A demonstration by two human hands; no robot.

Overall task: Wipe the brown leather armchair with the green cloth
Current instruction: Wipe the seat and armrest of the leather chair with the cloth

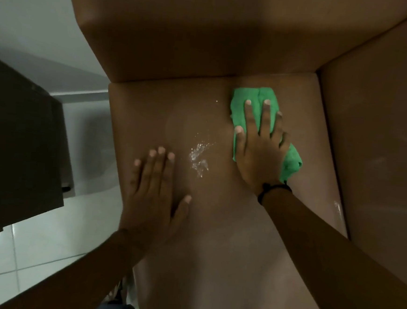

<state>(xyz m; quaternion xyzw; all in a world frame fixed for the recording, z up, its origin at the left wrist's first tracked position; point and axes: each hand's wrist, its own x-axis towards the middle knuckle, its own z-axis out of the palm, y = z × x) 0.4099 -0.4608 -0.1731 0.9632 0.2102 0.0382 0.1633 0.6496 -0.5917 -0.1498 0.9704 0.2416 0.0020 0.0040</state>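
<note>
The brown leather armchair [182,43] fills most of the view, its seat cushion below its backrest and one armrest at the right. A green cloth [255,100] lies bunched on the seat near the back right corner. My right hand [258,153] presses flat on the cloth, fingers spread over it. My left hand [155,194] rests palm down on the bare seat at the left, holding nothing. Between the two hands a small patch of wet droplets [198,157] glistens on the leather.
A dark wooden cabinet [21,140] stands to the left of the chair. White floor tiles [39,246] show at the lower left, and a pale wall [26,6] at the upper left. A black band circles my right wrist [271,187].
</note>
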